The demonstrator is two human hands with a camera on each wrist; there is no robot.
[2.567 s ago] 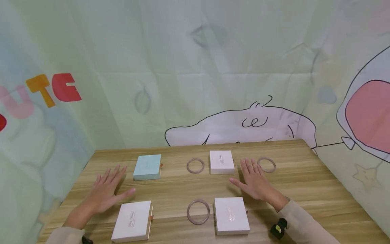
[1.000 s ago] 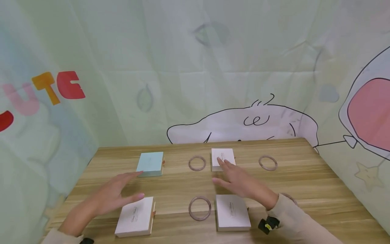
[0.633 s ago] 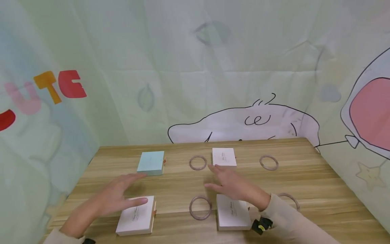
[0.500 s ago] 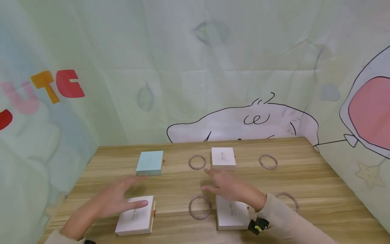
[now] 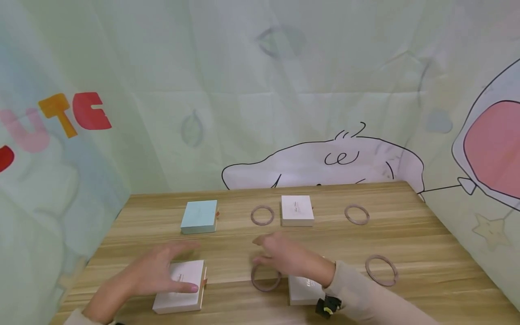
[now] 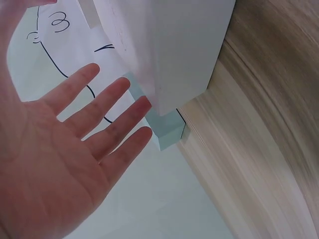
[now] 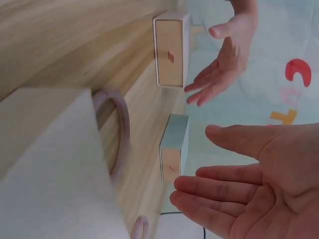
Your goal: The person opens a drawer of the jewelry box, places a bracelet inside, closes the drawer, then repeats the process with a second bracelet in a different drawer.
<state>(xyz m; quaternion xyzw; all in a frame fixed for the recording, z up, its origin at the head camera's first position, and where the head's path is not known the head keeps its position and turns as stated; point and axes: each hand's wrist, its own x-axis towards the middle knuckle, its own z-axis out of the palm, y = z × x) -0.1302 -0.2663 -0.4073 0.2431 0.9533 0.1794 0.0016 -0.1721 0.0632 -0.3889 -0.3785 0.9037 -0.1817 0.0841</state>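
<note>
My left hand (image 5: 152, 271), fingers extended and thumb apart, hovers over a white box (image 5: 176, 300) with an orange pull tab at the front left. In the left wrist view its palm (image 6: 55, 164) holds nothing. My right hand (image 5: 284, 257) is over the middle of the table, above a lilac bangle (image 5: 266, 290) and the front right white box (image 5: 304, 293), covering part of both. Its fingers in the right wrist view (image 7: 214, 196) are loosely bent, with nothing in them. A pale blue box (image 5: 199, 216) lies beyond my left hand.
At the back are another white box (image 5: 297, 211), a bangle (image 5: 262, 224) left of it and a bangle (image 5: 357, 223) right of it. One more bangle (image 5: 367, 267) lies by my right sleeve. A printed curtain (image 5: 243, 113) hangs behind the wooden table (image 5: 231, 253).
My right hand has moved from beside the back right bangle, past the back white box, leftward and nearer. My left hand has moved right over the front left box. Boxes and bangles stay put.
</note>
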